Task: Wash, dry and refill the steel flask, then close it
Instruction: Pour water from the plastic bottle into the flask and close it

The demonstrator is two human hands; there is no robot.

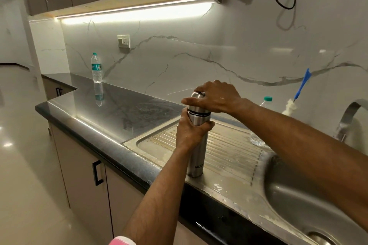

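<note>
Left arm: nearest the lens, my forearm rises from the bottom edge to the flask.
Left hand point(190, 132): my fingers point(207, 126) are wrapped shut round the flask's upper body, just under the black rings.
Right hand point(216, 96): it comes in from the right, over the sink point(298, 195), and sits on top of the flask; those fingers are curled down round the cap, closed on it.
Flask point(197, 153): upright, base on the ribbed drainboard point(229, 145) beside the basin, near the bench point(119, 109) edge.
Cap point(197, 96): steel, mostly under my palm; I can't tell whether it is seated tight.
Key relation: the long axis is vertical, with both hands stacked on it, right above left. I judge any twist goes about that axis, the lower hand bracing.
Also here: a bottle point(256, 139) behind my right arm, a brush point(298, 93) against the wall.
Stage: I can't tell whether the cap is coming off or going on.
</note>
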